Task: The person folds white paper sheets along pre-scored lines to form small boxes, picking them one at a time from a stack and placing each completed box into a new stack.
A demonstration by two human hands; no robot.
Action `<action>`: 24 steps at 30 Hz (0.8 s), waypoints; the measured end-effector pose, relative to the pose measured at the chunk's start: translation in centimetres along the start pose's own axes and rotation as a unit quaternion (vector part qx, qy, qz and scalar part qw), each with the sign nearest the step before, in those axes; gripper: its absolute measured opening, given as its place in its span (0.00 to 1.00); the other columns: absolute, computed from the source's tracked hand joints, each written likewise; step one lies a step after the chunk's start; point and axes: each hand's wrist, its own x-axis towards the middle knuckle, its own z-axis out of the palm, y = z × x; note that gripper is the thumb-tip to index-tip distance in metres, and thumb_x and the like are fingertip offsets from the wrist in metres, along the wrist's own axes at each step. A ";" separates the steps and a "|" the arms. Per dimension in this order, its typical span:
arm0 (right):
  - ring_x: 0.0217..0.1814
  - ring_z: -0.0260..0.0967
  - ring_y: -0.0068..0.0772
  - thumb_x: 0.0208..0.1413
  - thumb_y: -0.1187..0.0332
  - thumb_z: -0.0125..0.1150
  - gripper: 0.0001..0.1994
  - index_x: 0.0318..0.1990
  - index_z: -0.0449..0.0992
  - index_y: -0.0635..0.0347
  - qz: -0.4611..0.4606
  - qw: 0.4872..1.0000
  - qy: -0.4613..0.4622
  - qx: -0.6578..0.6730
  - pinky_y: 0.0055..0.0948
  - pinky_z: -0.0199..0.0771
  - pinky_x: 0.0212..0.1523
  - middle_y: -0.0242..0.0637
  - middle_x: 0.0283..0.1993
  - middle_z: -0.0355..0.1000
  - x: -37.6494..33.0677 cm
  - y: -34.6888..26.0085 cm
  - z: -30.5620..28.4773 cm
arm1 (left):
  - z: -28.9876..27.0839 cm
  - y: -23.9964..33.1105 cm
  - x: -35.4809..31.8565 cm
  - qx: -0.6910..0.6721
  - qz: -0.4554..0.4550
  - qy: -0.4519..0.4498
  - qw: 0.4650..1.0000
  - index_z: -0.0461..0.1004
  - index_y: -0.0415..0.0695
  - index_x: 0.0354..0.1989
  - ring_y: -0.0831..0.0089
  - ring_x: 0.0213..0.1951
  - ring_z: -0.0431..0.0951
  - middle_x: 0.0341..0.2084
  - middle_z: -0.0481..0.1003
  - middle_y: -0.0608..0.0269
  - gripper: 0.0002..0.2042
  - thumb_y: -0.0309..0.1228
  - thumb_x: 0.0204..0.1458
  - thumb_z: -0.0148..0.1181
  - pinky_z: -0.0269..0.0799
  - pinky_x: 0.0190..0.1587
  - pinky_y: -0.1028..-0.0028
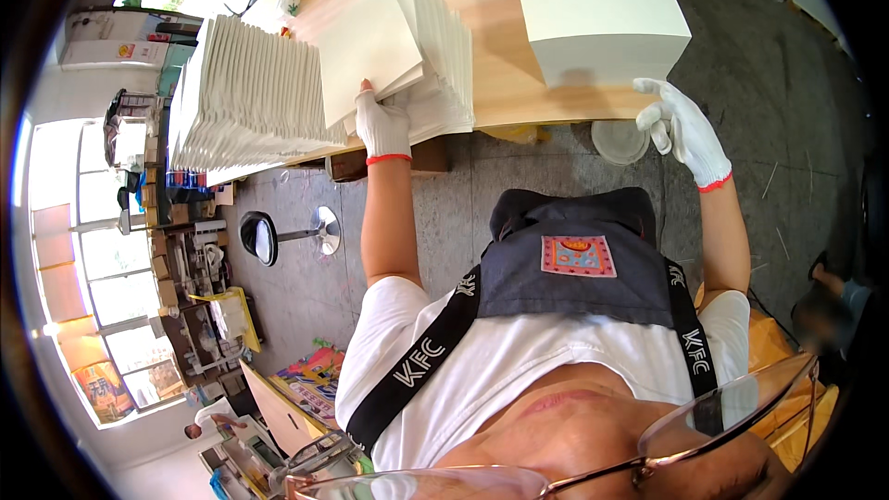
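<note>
**Cream card sheet, lifted from fanned stack at table edge**

Item: flat square cream card sheet [369, 48], raised and tilted above a fanned stack of like white sheets [435, 46] on the light wooden tabletop [505, 56], near its front edge.

Left hand [382, 122]: white knit glove with red cuff, forearm straight up from the body, fingers closed on the sheet's lower corner, thumb side hidden beneath it.

Right hand [683, 125]: same glove, arm extended, fingers loosely spread and gripping nothing, just below the front corner of a tall squared block of white sheets [600, 14].

Handling note: a corner grip seems best kept light and flat so the sheet does not crease, and only one sheet comes away.

Adjacent: long row of upright white sheets [250, 97] at far left; translucent round plastic tub [619, 139] under the table edge; grey speckled floor [759, 65].
</note>
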 end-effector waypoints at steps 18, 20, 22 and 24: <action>0.55 0.73 0.46 0.56 0.63 0.48 0.19 0.54 0.75 0.53 0.386 0.757 0.213 -0.483 0.40 0.73 0.52 0.44 0.51 0.76 -16.2 34.4 -16.5 | -3.0 -11.3 -15.4 0.027 -0.520 0.008 0.853 0.67 0.43 0.58 0.52 0.66 0.59 0.65 0.62 0.54 0.18 0.32 0.59 0.49 0.62 0.64 0.48; 0.56 0.73 0.44 0.56 0.63 0.50 0.19 0.54 0.76 0.51 0.515 0.741 0.142 -0.406 0.42 0.74 0.52 0.41 0.53 0.76 -18.5 40.2 -14.3 | -2.9 -12.7 -14.9 0.078 -0.552 -0.007 0.830 0.67 0.43 0.58 0.53 0.64 0.62 0.64 0.63 0.53 0.17 0.31 0.60 0.48 0.64 0.62 0.49; 0.51 0.75 0.47 0.58 0.64 0.48 0.20 0.59 0.71 0.43 0.553 0.701 0.135 -0.430 0.42 0.75 0.50 0.42 0.52 0.75 -20.3 45.3 -10.5 | -4.9 -13.7 -13.0 0.098 -0.572 -0.018 0.814 0.66 0.44 0.58 0.53 0.64 0.63 0.64 0.62 0.53 0.17 0.31 0.61 0.47 0.66 0.62 0.50; 0.55 0.73 0.44 0.59 0.63 0.50 0.20 0.59 0.71 0.42 0.582 0.706 0.147 -0.376 0.42 0.74 0.50 0.38 0.53 0.75 -19.9 48.6 -5.8 | -4.9 -13.9 -11.9 0.144 -0.569 -0.040 0.809 0.64 0.46 0.61 0.54 0.62 0.65 0.64 0.62 0.54 0.19 0.32 0.62 0.47 0.67 0.61 0.51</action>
